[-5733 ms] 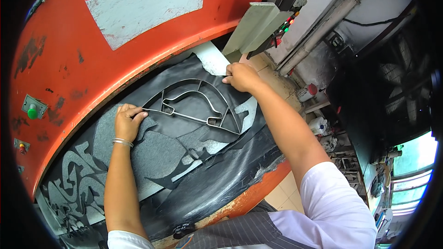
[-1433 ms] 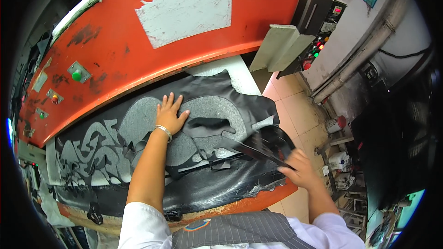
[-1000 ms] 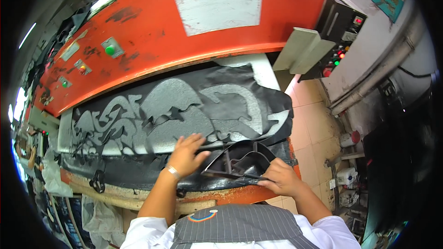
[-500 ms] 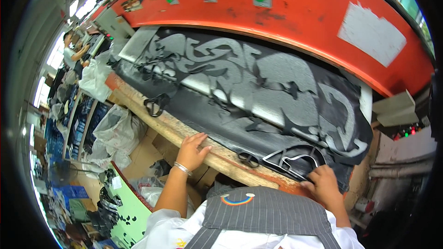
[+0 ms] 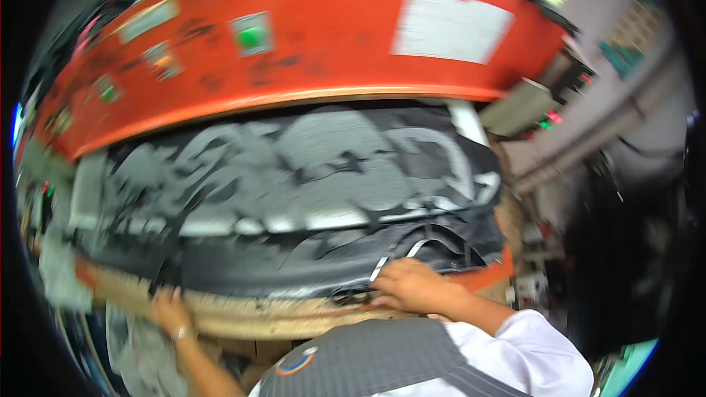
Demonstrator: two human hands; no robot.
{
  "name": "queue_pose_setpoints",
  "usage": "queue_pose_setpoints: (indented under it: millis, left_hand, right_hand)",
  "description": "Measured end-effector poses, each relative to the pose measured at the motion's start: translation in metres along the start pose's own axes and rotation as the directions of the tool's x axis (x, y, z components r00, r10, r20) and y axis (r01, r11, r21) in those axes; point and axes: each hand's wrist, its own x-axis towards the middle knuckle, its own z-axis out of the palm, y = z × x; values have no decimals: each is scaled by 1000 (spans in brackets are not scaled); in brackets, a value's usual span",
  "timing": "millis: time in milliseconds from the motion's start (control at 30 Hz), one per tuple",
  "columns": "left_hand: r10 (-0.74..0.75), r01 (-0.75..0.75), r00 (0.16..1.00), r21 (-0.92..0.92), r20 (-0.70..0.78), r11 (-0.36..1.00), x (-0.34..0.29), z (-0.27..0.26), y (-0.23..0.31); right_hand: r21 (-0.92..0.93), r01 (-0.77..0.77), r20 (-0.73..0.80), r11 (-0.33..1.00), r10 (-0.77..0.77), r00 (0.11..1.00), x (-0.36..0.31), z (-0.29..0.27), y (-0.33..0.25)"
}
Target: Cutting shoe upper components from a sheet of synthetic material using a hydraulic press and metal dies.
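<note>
My right hand (image 5: 413, 285) lies over the lower left end of a black curved cutting die (image 5: 437, 239) with a pale edge, its fingers curled onto the frame. Just left of its thumb, a small black ring-shaped die (image 5: 351, 296) sits at the bed's front edge. My left hand (image 5: 171, 314) is at the wooden front edge, fingertips by a small black looped piece (image 5: 166, 273); motion blur hides whether they grip it. Under the die spreads black sheet material (image 5: 250, 268), cut through farther back, where grey shapes (image 5: 331, 140) show.
A red-orange machine beam (image 5: 323, 66) with green and orange buttons spans the far side. The wooden rail (image 5: 272, 316) runs along the front. A grey box (image 5: 515, 109) juts out at the right. Plastic bags (image 5: 66, 272) hang at the left.
My view has swung right. My right hand has shifted from the cutting die's right end to its left end. My left hand has moved left along the rail to the looped piece.
</note>
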Motion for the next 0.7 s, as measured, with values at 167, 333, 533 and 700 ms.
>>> queue_pose_setpoints:
  millis: [167, 333, 533, 700]
  left_hand:
    - [135, -30, 975, -493, 178, 870, 36, -31, 66]
    - [654, -95, 702, -874, 281, 476, 42, -83, 240]
    - [869, 254, 254, -896, 424, 363, 38, -84, 384]
    - [892, 687, 123, -686, 436, 241, 37, -48, 480]
  right_hand:
    - [155, -27, -184, 988, 55, 981, 14, 2, 2]
    - [-78, 85, -476, 993, -112, 872, 39, -14, 5]
    - [-170, 53, -524, 984, -136, 841, 26, -39, 52]
    - [-35, -87, -636, 996, 45, 770, -4, -57, 133]
